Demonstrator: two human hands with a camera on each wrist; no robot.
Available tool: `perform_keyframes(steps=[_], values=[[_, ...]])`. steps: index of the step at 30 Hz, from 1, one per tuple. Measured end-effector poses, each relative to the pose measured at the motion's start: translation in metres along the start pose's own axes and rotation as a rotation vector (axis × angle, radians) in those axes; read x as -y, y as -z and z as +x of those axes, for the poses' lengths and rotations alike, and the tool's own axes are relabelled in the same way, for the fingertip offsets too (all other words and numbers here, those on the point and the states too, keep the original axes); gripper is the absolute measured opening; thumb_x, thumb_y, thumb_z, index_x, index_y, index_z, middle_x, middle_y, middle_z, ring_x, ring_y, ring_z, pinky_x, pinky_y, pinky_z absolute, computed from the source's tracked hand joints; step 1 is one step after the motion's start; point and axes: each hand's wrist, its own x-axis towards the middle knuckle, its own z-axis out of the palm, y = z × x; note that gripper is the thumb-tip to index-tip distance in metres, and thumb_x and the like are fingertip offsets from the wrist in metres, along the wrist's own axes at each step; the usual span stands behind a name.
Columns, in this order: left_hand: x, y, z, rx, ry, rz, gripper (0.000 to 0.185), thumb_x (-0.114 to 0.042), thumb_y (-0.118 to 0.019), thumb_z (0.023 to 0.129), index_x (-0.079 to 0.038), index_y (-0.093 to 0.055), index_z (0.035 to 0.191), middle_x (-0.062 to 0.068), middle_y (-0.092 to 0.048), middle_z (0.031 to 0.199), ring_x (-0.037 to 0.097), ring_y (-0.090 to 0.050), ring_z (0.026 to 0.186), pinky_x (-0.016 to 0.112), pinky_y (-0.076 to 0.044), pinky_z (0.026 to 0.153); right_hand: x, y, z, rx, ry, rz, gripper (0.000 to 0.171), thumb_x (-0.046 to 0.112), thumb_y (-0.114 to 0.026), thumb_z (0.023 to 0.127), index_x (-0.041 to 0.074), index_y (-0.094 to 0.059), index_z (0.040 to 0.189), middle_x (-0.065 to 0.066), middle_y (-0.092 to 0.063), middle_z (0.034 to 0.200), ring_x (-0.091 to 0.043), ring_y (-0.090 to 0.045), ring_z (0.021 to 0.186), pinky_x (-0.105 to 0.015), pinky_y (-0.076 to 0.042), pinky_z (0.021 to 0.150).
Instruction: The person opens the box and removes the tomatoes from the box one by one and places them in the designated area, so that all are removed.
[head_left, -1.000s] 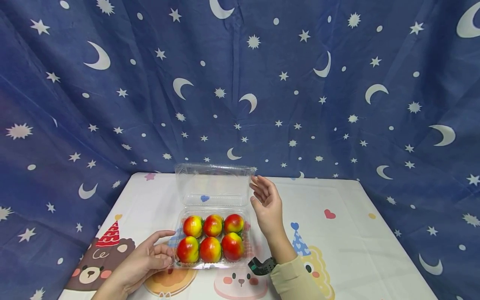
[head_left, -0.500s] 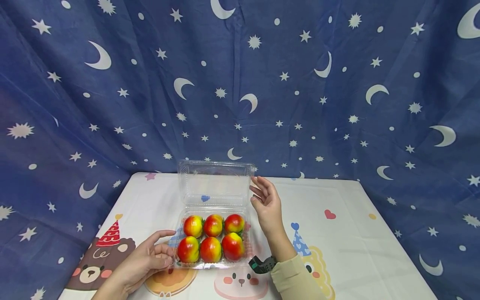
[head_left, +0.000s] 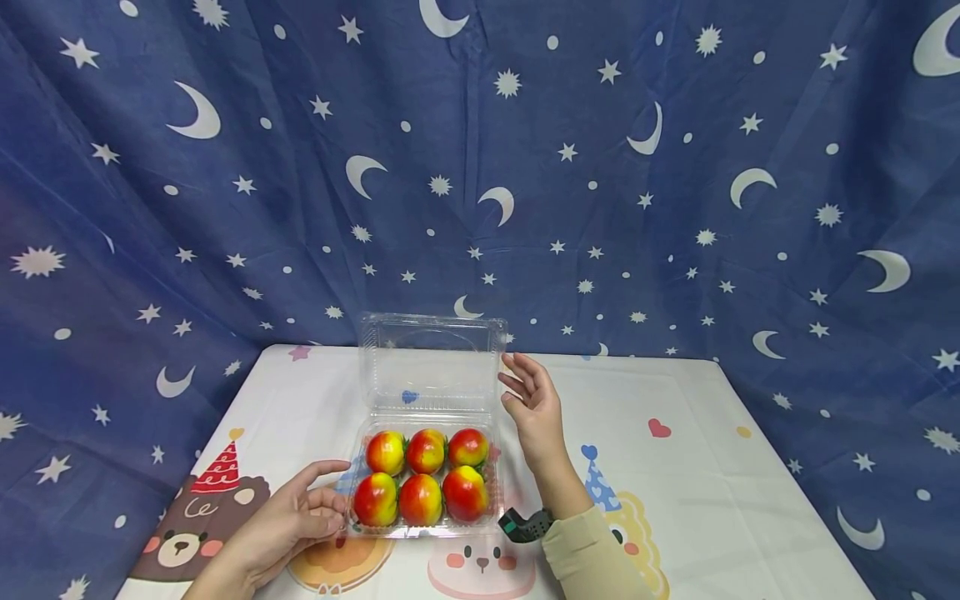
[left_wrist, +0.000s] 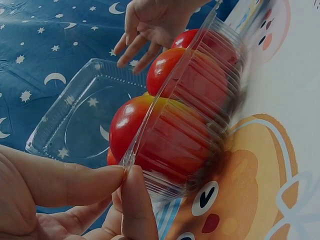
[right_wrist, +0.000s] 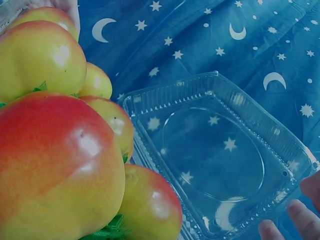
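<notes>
My left hand (head_left: 288, 525) pinches the clamshell box's rim (left_wrist: 131, 159); my right hand (head_left: 534, 408), grip open, should push the lid (head_left: 431, 360) down evenly over the peaches (head_left: 422, 475).

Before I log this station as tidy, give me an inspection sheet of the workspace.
Surface: table under a white cartoon-print cloth.
Job's things: clear clamshell box, lid standing open at the back; six red-yellow peaches in two rows of three.
Clutter: nothing seen.
Hands: left hand pinches the box's front left rim; right hand open beside the lid's right edge, contact unclear.
Cables: nothing seen; dark wristband on the right wrist.
Surroundings: blue moon-and-star backdrop.
</notes>
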Motion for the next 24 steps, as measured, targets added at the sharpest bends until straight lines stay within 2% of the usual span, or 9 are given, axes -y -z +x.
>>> perform_keyframes(steps=[4,10,12,17,24], values=[[0.0,0.0,0.0,-0.001,0.0,0.0,0.09,0.001,-0.07,0.094,-0.004,-0.016,0.165,0.004,-0.067,0.104,0.018,-0.068,0.089,0.028,-0.063,0.084,-0.001,0.001,0.001,0.006,-0.012,0.017,0.06,-0.012,-0.054,0.1,0.001,-0.044,0.157,-0.019,-0.053,0.162,-0.044,-0.056,0.145,-0.046,-0.048,0.121],[-0.001,0.0,0.0,-0.001,-0.002,0.0,0.09,0.001,-0.071,0.094,-0.004,-0.016,0.165,0.004,-0.068,0.104,0.018,-0.068,0.088,0.027,-0.063,0.083,-0.003,0.002,0.002,0.007,-0.031,0.044,0.059,-0.012,-0.052,0.1,0.0,-0.044,0.157,-0.022,-0.052,0.162,-0.045,-0.055,0.146,-0.039,-0.049,0.12],[-0.001,0.0,0.0,0.001,-0.004,0.001,0.09,0.001,-0.071,0.094,-0.004,-0.017,0.165,0.003,-0.068,0.104,0.018,-0.069,0.088,0.028,-0.063,0.083,-0.004,0.002,0.003,0.005,-0.037,0.04,0.06,-0.012,-0.053,0.099,0.0,-0.044,0.157,-0.021,-0.052,0.162,-0.045,-0.055,0.145,-0.042,-0.049,0.12],[0.0,0.0,0.0,0.004,-0.007,0.001,0.089,0.001,-0.07,0.094,-0.004,-0.017,0.165,0.003,-0.068,0.103,0.018,-0.069,0.088,0.028,-0.063,0.083,-0.007,0.003,0.005,0.009,-0.042,0.025,0.062,-0.013,-0.053,0.098,-0.003,-0.041,0.158,-0.023,-0.049,0.164,-0.048,-0.056,0.144,-0.057,-0.044,0.121],[0.0,0.001,0.0,0.002,-0.003,0.005,0.089,0.001,-0.071,0.094,-0.004,-0.018,0.166,0.003,-0.068,0.103,0.019,-0.069,0.088,0.028,-0.063,0.083,-0.011,0.003,0.006,0.005,-0.06,0.029,0.061,-0.012,-0.053,0.099,-0.002,-0.042,0.158,-0.021,-0.051,0.163,-0.048,-0.056,0.143,-0.053,-0.047,0.121]])
